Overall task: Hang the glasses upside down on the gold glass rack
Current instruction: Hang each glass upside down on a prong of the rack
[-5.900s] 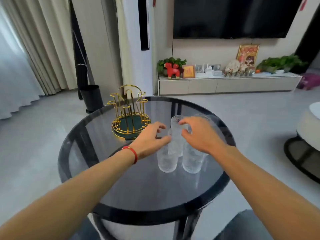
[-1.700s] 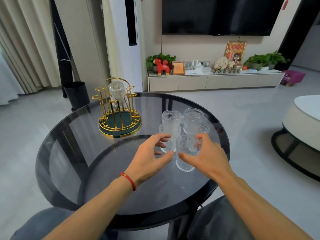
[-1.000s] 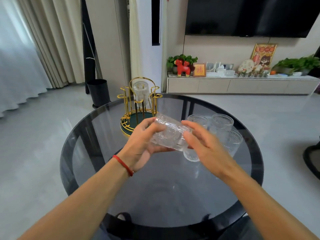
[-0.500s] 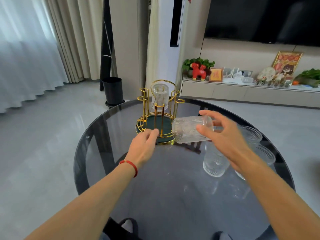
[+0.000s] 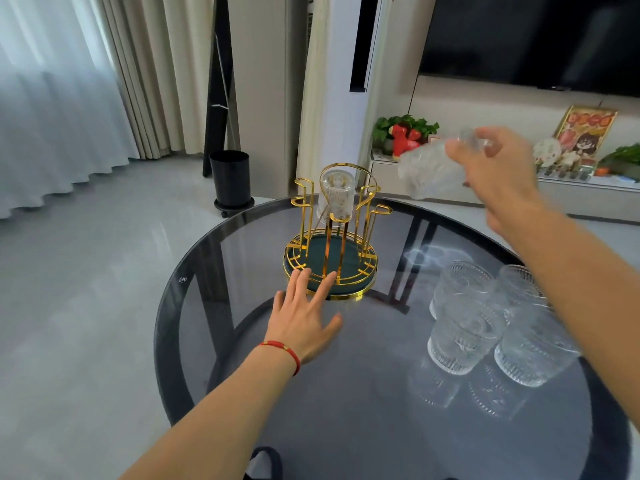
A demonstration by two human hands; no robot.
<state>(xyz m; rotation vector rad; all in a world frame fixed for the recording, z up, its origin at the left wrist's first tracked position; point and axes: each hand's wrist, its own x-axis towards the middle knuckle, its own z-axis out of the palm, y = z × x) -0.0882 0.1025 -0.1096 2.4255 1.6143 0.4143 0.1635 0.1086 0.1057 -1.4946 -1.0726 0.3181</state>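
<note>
Glass in the air is the one that matters: it is tilted, mouth pointing down and to the left toward the gold glass rack, base up in the curled fingers of the right hand, which grips it from the far end. It is blurred, so the exact angle is hard to read. Its long axis leans well off vertical, and I judge it must swing fully mouth-down before it can drop over a prong. From the held piece the rack lies lower and to the left, near the table's far edge; the closest free prong is the one on the rack's right side. One glass already hangs inverted on a prong toward the rack's back (the others look bare). The left hand lies flat and spread, fingers straight, fingertips touching the near rim of the rack's base, apparently steadying it, so the right hand is the one placed to hang. Remaining tumblers stand upright in a cluster by the right edge of the glass table.
</note>
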